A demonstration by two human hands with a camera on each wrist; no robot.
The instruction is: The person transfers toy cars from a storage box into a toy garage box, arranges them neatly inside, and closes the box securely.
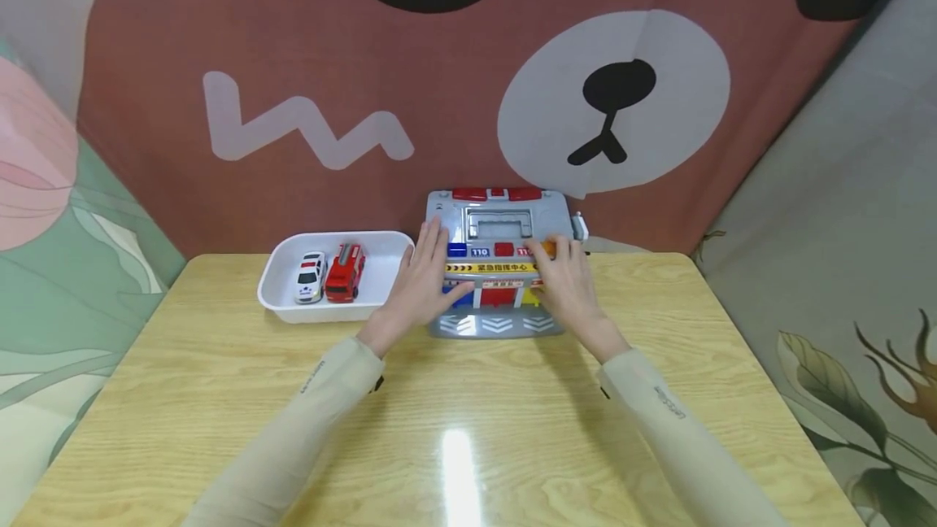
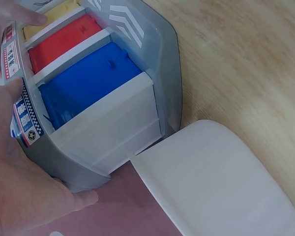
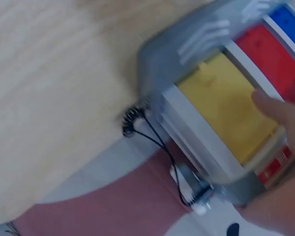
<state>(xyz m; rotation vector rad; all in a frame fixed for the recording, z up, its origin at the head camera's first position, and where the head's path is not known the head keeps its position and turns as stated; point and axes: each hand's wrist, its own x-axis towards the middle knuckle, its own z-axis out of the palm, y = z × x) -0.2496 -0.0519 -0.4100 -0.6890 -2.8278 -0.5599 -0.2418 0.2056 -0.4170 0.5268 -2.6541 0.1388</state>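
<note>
A grey toy garage [image 1: 498, 325] with blue, red and yellow doors and a printed front strip stands at the table's far edge. My left hand [image 1: 419, 281] rests on its left side, fingers straight along the roof edge and thumb reaching across the front. In the left wrist view, that thumb lies at a blue-and-white sticker [image 2: 23, 118] above the blue door [image 2: 91, 81]. My right hand [image 1: 567, 283] grips the roof's front right edge, fingers bent over the top beside an orange block [image 1: 549, 248]. Its thumb is at the yellow door [image 3: 221, 101] in the blurred right wrist view.
Left of the garage, a white tray [image 1: 315, 314] holds a white toy police car [image 1: 311, 276] and a red toy fire truck [image 1: 346, 273]. A coiled black cord [image 3: 132, 120] hangs at the garage's right side. A printed curtain [image 1: 454, 104] rises behind the table [image 1: 512, 429].
</note>
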